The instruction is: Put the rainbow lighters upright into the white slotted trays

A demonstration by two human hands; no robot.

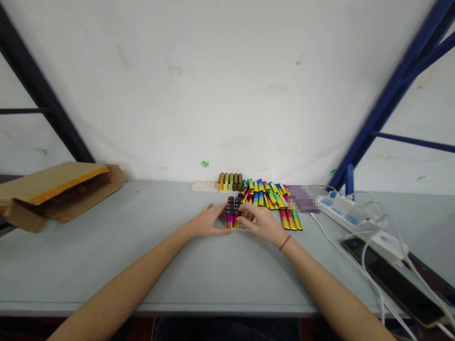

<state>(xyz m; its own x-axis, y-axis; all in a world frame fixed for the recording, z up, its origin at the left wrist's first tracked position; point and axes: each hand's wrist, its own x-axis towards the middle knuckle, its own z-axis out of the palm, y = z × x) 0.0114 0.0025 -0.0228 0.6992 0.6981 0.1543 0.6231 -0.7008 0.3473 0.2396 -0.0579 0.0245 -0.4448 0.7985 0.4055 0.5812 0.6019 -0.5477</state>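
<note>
Slim shiny tubes (230,220) with black tops, pink to red and yellow, stand upright in close rows on a low pale base (239,230). My left hand (208,221) is wrapped around the left side of this group, thumb at the front near the base, fingers behind. On its right side my right hand (261,220) curls in, thumb and index finger at the tubes; what they pinch is hidden. Just behind and right, many similar colour-graded tubes (268,195) lie in loose rows, with several red, yellow and green ones (290,220) nearer the front.
Against the wall, a white holed tray (205,185) holds upright yellow-to-brown tubes (230,182) at its right. An open brown paper bag (67,189) lies left. To the right are a blurred-out patch (304,198), a power strip (362,225), white cables (366,265) and a dark phone (391,279).
</note>
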